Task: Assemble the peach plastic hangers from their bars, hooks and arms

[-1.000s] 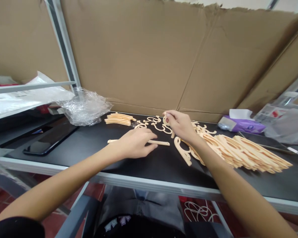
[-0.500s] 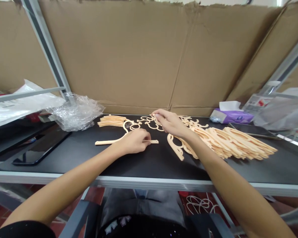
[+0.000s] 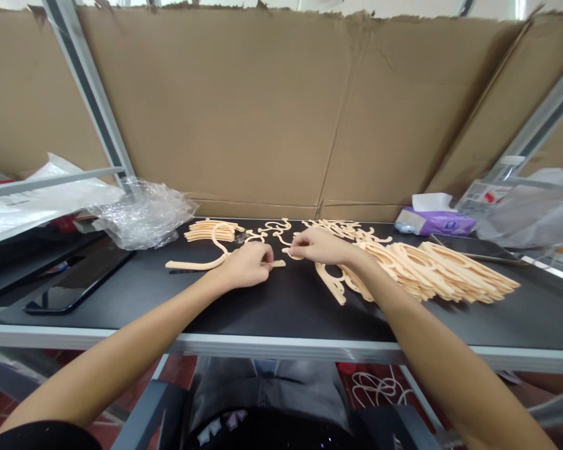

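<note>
My left hand (image 3: 248, 265) is closed on a beige plastic hanger piece (image 3: 187, 265). One straight arm of it sticks out to the left with a curved loop above, and a short end shows to the right of my fingers. My right hand (image 3: 323, 245) pinches a small beige hook (image 3: 288, 252) close to that short end; the fingers hide part of it. A gap shows between hook and hanger piece. Loose beige hooks (image 3: 340, 229) lie behind my right hand, and a few more hooks (image 3: 274, 226) lie between the hands.
A stack of beige hanger pieces (image 3: 204, 232) lies at the back left. Right, a large overlapping pile of hanger parts (image 3: 450, 272) covers the black table (image 3: 281, 315). Around them are crumpled clear plastic (image 3: 145, 215), a purple tissue pack (image 3: 443, 222) and a dark phone-like slab (image 3: 82, 281).
My right hand has come down and nearer from the loose hooks, carrying a hook toward the left hand. My left hand has shifted slightly left with the hanger piece, now lifted a little.
</note>
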Action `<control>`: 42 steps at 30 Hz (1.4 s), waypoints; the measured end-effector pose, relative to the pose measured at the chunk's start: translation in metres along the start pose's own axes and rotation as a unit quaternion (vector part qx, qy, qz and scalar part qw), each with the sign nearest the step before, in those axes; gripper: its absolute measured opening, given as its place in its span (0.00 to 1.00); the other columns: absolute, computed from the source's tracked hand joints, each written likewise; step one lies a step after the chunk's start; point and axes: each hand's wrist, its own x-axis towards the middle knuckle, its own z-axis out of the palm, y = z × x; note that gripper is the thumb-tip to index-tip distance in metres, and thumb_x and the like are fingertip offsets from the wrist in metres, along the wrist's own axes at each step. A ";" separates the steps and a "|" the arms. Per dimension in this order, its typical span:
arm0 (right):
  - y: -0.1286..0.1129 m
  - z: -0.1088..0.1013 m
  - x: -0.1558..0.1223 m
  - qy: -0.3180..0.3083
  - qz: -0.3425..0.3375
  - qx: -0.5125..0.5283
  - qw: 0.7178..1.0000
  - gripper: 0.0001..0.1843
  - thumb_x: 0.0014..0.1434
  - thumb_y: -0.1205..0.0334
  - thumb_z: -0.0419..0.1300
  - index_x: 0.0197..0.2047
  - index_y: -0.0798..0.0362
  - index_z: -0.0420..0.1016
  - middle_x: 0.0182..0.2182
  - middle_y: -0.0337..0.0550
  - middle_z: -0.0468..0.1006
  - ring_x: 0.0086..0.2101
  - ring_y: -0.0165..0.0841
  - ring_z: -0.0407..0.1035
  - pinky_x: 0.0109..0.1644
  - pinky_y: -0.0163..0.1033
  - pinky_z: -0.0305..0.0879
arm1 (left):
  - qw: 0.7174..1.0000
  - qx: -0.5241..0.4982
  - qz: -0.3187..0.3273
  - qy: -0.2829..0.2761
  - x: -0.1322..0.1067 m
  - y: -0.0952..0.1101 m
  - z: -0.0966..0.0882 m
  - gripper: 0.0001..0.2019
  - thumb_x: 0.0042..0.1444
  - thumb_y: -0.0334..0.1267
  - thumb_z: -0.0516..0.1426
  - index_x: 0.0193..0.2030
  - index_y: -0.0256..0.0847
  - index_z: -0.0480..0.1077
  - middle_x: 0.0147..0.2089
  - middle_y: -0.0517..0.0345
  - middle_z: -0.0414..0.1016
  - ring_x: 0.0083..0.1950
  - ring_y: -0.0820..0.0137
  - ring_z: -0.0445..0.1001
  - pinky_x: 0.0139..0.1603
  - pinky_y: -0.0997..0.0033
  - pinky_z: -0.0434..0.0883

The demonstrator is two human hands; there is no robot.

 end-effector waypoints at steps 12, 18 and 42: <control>-0.005 0.008 0.002 -0.047 -0.017 -0.030 0.998 0.12 0.56 0.61 0.54 0.28 0.55 0.77 0.27 0.40 0.74 0.31 0.31 0.65 0.37 0.36 0.57 | 0.999 -0.039 0.006 0.018 0.004 -0.007 0.000 0.05 0.48 0.27 0.59 0.29 0.37 0.76 0.29 0.58 0.79 0.31 0.70 0.74 0.32 0.74 0.66; -0.002 0.013 0.006 -0.056 -0.023 -0.046 0.997 0.13 0.57 0.61 0.54 0.30 0.55 0.78 0.26 0.40 0.74 0.31 0.32 0.66 0.37 0.36 0.57 | 1.000 -0.026 0.007 0.010 0.005 -0.005 -0.003 0.05 0.51 0.29 0.60 0.30 0.36 0.78 0.29 0.56 0.80 0.31 0.70 0.74 0.32 0.73 0.65; -0.005 0.009 0.009 -0.109 -0.016 -0.039 0.993 0.13 0.53 0.59 0.53 0.20 0.53 0.67 0.19 0.34 0.58 0.25 0.28 0.52 0.33 0.37 0.51 | 0.998 -0.006 0.064 0.016 0.003 -0.006 0.003 0.07 0.52 0.26 0.58 0.32 0.36 0.79 0.32 0.54 0.81 0.33 0.70 0.75 0.35 0.73 0.67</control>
